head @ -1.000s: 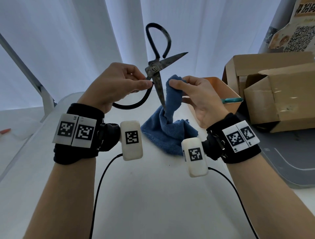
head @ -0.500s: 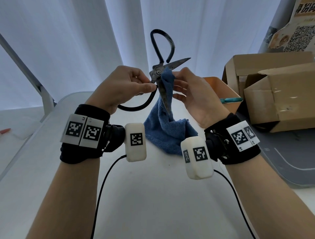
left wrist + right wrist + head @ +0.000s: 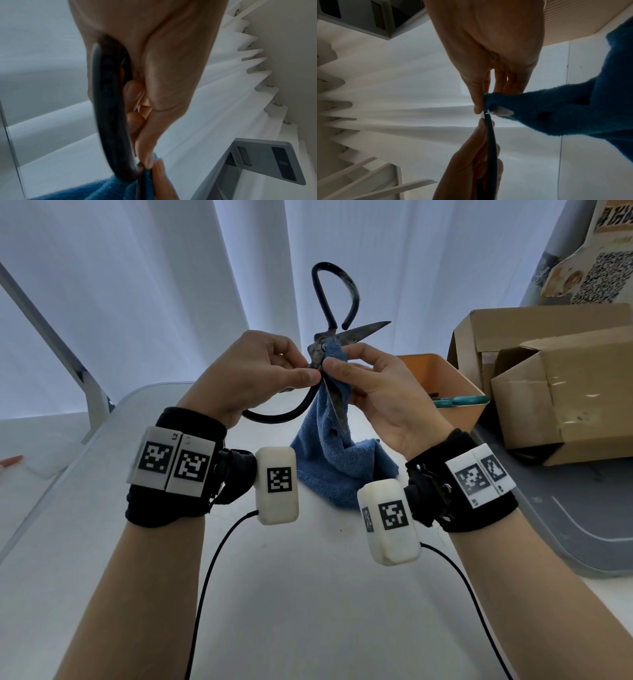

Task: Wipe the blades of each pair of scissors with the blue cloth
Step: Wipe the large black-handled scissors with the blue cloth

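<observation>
With the left hand gripping the black scissors steady, the right hand, pinching the blue cloth round the lower blade, should slide tipward along the flat.

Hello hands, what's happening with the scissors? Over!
Left hand grips scissors, blades open. Right hand pinches cloth on lower blade, near pivot. Nothing blocking.

blue cloth covering lower scissor blade, teal-handled tool half hidden

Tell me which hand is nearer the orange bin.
Right. The right hand works just left of the orange bin, pinching the blue cloth; the left hand sits farther left.
</observation>
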